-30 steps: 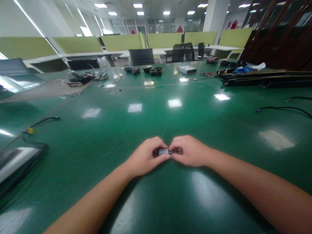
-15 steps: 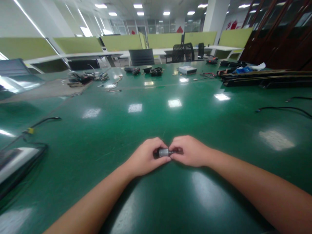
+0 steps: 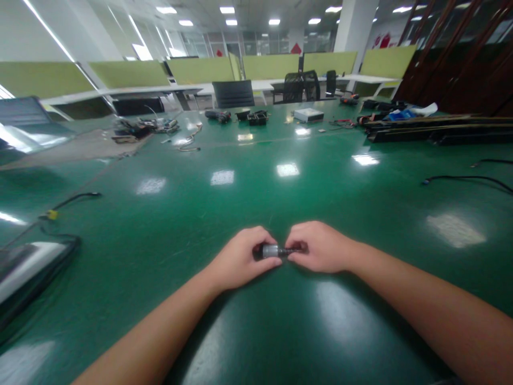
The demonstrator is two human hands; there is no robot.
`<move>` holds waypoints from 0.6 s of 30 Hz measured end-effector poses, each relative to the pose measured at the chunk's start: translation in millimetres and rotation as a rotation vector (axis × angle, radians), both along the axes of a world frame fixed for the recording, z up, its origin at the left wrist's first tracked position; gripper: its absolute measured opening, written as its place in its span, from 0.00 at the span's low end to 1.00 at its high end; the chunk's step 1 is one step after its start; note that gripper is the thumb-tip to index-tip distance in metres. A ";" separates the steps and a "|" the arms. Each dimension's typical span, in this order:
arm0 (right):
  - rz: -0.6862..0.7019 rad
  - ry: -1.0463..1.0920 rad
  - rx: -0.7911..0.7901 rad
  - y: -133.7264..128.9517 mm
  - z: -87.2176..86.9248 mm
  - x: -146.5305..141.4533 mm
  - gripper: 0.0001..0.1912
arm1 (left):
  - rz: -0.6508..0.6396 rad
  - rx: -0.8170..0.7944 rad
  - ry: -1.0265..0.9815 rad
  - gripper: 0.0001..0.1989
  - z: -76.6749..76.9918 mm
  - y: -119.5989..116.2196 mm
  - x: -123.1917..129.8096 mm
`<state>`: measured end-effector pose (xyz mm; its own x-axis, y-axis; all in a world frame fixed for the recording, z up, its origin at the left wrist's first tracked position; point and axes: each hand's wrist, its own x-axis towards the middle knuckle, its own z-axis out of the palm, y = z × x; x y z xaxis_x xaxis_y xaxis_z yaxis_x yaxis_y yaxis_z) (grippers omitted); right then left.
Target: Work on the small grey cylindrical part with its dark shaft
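A small silver and black cylinder (image 3: 271, 251) lies sideways between my hands, low over the green table (image 3: 248, 203). My left hand (image 3: 245, 258) is closed round its left part, thumb below and fingers above. From its right side a thin dark shaft (image 3: 285, 251) runs toward my right hand (image 3: 316, 247), whose fingers are pinched round the shaft's far end. The fingers hide that end, so its shape cannot be made out. A small gap separates the two hands.
Dark cables (image 3: 465, 178) lie at the right, and a white and black device (image 3: 32, 262) with a cable at the left. Along the far side are a silver box (image 3: 308, 115), black parts (image 3: 256, 118), long dark strips (image 3: 436, 130) and tangled wires (image 3: 160, 125).
My right hand has moved slightly to the right, away from my left hand, and more of the dark shaft shows between them. My left hand has hardly moved.
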<state>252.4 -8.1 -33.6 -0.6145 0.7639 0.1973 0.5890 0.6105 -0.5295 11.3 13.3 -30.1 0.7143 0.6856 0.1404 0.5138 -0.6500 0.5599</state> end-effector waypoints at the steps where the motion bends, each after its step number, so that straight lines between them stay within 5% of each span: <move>1: -0.002 -0.001 -0.003 0.0 0.4 0.4 0.04 | 0.002 -0.001 0.002 0.12 0.2 -0.1 -0.1; 18: 0.010 -0.055 -0.044 2.3 7.8 10.6 0.04 | 0.034 -0.028 -0.001 0.12 1.8 -2.6 -1.9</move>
<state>263.0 -5.8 -25.8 -0.6315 0.7645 0.1294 0.6116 0.5937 -0.5229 9.4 10.6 -28.4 0.6900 0.7135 0.1218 0.5349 -0.6160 0.5783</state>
